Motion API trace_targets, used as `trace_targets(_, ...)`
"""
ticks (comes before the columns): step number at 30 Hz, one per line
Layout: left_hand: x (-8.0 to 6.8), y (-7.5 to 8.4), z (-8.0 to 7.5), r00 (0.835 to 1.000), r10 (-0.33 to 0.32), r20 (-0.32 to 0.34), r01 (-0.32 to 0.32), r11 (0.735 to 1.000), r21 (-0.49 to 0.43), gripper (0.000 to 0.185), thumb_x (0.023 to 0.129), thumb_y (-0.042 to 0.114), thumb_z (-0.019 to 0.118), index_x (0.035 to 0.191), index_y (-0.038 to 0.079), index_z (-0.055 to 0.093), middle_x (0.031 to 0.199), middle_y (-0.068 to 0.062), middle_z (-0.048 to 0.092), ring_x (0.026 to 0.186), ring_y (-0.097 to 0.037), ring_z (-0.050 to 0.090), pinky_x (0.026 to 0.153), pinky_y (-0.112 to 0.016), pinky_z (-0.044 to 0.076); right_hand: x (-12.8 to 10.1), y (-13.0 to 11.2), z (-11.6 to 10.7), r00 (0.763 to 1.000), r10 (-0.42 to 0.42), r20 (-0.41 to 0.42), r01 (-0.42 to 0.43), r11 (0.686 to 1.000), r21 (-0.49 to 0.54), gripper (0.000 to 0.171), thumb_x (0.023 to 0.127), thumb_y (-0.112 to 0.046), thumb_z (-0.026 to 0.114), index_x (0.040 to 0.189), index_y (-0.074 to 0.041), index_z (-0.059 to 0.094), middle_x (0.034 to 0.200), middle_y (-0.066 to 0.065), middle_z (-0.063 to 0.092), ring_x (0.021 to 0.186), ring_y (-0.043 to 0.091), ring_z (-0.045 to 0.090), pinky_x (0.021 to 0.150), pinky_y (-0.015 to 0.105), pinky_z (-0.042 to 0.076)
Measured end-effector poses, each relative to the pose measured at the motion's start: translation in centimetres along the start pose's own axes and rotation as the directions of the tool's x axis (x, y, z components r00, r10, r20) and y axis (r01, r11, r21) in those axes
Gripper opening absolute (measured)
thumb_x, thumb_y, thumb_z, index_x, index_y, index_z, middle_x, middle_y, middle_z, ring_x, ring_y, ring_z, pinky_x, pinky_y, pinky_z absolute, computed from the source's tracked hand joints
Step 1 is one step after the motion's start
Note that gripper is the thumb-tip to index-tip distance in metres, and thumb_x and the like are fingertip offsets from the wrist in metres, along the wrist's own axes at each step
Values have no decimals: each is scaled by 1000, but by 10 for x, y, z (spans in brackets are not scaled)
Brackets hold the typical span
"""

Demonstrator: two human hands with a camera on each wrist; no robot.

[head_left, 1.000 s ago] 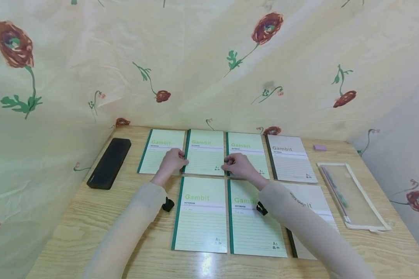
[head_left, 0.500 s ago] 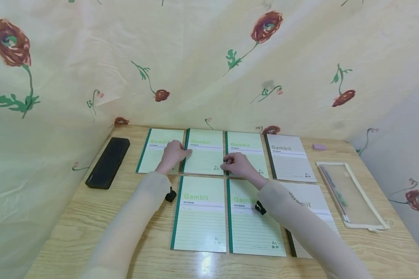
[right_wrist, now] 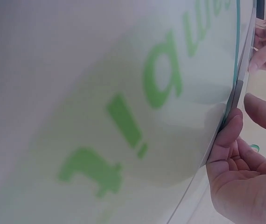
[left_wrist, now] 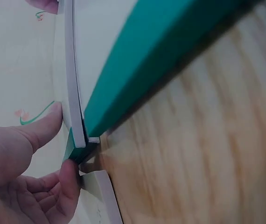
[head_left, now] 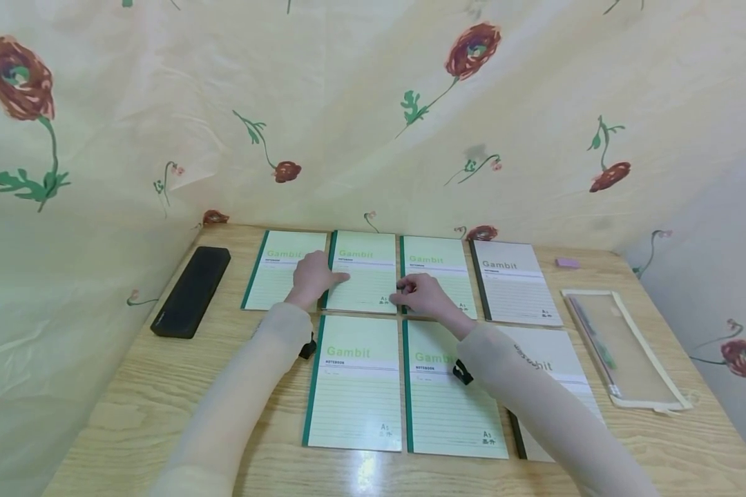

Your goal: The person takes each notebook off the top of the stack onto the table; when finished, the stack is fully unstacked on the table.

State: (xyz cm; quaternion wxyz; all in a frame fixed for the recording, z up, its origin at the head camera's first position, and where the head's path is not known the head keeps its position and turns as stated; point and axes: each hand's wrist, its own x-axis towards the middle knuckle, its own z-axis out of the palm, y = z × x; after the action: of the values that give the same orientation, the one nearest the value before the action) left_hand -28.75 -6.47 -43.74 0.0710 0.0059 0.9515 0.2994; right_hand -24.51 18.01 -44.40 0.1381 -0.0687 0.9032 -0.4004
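While seven notebooks lie in two rows on the table (head_left: 130, 386), the left hand (head_left: 313, 277) and right hand (head_left: 424, 293) pinch the second top-row notebook (head_left: 363, 276) by its side edges. It looks barely raised, so the lift is only starting.

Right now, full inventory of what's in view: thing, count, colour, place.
green notebooks: five, green cover, dark green spine; three in the far row, two in the near row.
grey notebooks: two, grey cover, dark spine; right end of each row, the near one partly under the right sleeve.
black case: one, black, left side of the table.
clear pouch: one, transparent with cream edging, right side.
eraser: one, pink, far right.
table: one, light wood grain.
floral cloth: cream with red flowers, behind and beside the table.
left hand: on the left edge of the far middle green notebook.
right hand: at its right edge.
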Motion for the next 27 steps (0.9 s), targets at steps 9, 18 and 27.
trace_targets(9,-1,0,3,1000,9,-22,-7,998,69,39,87,41,77,82,5,64,66,-4,54,55,-17,47,47,-29,36,-1,-1,1,1000,9,-7,-9,1000,0,37,94,-23,71,120,2,63,88,7,62,72,17,54,69,31,47)
trace_targets(18,-1,0,2,999,-29,-26,31,997,69,39,88,41,77,78,5,63,62,-2,47,54,-17,43,47,-28,33,0,-1,1,1000,12,-13,-12,1000,-13,38,94,-26,70,120,1,64,89,6,62,74,18,52,68,31,45)
trace_targets(27,-3,-1,1,999,-38,-33,36,998,-58,34,87,32,79,88,2,65,73,-6,54,60,-19,46,52,-30,36,-1,-2,1,1000,3,-14,-3,1000,-19,39,95,-28,70,120,1,64,90,7,63,73,19,53,67,31,46)
